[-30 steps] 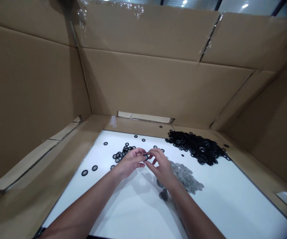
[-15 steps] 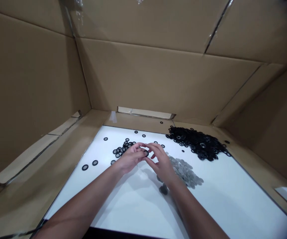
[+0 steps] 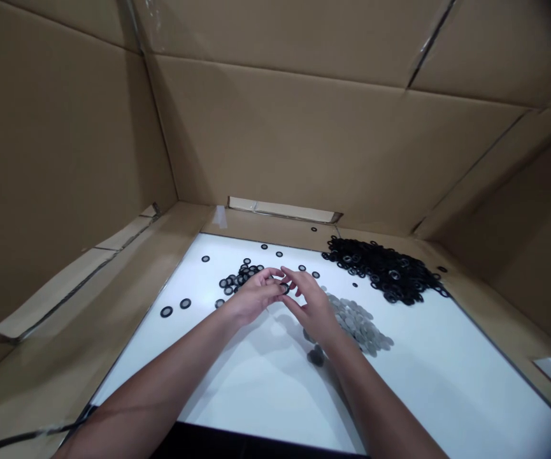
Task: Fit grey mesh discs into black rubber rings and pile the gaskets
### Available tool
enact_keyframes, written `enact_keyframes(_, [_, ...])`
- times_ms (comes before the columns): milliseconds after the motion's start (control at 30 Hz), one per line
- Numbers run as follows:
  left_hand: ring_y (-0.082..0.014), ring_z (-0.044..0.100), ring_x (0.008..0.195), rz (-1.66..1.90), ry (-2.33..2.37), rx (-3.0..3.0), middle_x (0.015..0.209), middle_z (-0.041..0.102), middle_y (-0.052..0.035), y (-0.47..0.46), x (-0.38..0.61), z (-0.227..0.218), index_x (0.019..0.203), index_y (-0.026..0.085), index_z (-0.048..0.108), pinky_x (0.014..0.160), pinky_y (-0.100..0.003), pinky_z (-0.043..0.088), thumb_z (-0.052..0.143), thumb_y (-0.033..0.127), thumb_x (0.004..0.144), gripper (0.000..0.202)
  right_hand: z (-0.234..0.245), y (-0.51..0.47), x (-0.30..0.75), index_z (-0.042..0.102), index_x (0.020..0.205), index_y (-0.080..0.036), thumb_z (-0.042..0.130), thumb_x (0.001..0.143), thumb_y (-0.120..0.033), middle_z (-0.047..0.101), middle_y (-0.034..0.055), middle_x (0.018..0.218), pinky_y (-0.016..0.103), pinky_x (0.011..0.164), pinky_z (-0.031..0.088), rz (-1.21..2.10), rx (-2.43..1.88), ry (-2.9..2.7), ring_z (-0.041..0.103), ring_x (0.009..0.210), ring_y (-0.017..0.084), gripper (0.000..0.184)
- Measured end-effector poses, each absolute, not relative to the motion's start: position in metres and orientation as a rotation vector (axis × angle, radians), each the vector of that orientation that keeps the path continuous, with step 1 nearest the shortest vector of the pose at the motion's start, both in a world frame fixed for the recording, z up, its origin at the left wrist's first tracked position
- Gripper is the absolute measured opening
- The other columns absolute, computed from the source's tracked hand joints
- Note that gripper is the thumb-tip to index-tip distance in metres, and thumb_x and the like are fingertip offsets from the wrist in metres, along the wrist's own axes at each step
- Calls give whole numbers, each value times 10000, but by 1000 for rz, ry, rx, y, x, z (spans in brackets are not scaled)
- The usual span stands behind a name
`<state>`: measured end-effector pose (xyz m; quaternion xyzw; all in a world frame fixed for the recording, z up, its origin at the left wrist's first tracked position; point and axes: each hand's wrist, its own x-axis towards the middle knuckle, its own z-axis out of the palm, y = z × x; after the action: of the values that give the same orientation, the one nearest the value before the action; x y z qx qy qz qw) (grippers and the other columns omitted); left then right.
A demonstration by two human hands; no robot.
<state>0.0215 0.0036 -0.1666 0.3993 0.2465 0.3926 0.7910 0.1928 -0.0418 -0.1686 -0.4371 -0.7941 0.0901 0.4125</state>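
A small black ring (image 3: 285, 289) sits between my two hands, over the middle of the white board. My left hand (image 3: 258, 294) pinches it between thumb and fingers. My right hand (image 3: 309, 305) curls round its other side, thumb below and fingertips above, at the ring's edge. Whether a disc fills the ring is too small to tell. Behind my left hand lies a cluster of black rings with grey discs in them (image 3: 239, 278). Under and beside my right hand spreads a pile of loose grey discs (image 3: 358, 325), partly hidden by that hand.
A large heap of black rings (image 3: 385, 268) lies at the board's back right corner. Several disc-filled rings are scattered on the white board (image 3: 237, 395). Tall cardboard walls (image 3: 275, 140) enclose the back and sides. A black cable (image 3: 12, 438) runs at the lower left.
The view has shifted slightly, so the board and piles sit a little higher. Both hands stay together around the ring, with only small finger movement.
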Motion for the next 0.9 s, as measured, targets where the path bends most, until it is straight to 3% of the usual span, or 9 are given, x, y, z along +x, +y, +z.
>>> enact_keyframes(133, [-143, 625, 814, 838, 567, 900, 826, 635, 0, 2, 23, -166, 1050, 170, 591, 821, -307, 467, 846, 236, 704, 435, -170, -41, 190, 446, 1475, -331, 630, 931, -185, 561, 76, 1117, 407, 818, 570, 205, -1185, -1938, 614, 956, 242, 593])
enact_keyframes(300, [-151, 614, 781, 870, 659, 1031, 831, 621, -10, 4, 21, -163, 1052, 176, 578, 788, -319, 477, 784, 300, 746, 389, -167, -42, 194, 457, 1458, -330, 686, 928, -288, 529, 83, 1183, 403, 827, 568, 242, -1164, -1915, 605, 936, 226, 579])
enact_keyframes(567, [-172, 545, 734, 1033, 960, 1511, 801, 645, -10, 21, 5, -168, 864, 231, 685, 699, -286, 406, 741, 222, 770, 110, -150, -36, 219, 559, 1346, -264, 609, 964, -349, 568, 104, 1208, 345, 721, 573, 220, -1261, -1699, 625, 959, 219, 394])
enact_keyframes(767, [-275, 547, 976, 1142, 1124, 1749, 906, 651, -54, 32, -1, -174, 798, 252, 719, 909, -354, 411, 705, 144, 727, 130, -142, -17, 334, 651, 1184, -164, 508, 971, -404, 679, 109, 1033, 375, 790, 548, -9, -1642, -1453, 649, 917, 238, 352])
enact_keyframes(900, [-267, 560, 959, 1198, 1154, 1829, 950, 649, -53, 33, -1, -174, 849, 245, 715, 933, -371, 406, 632, 159, 780, 138, -168, -8, 384, 747, 959, -148, 577, 871, -285, 692, 107, 927, 369, 748, 503, -57, -1907, -1520, 639, 782, 228, 235])
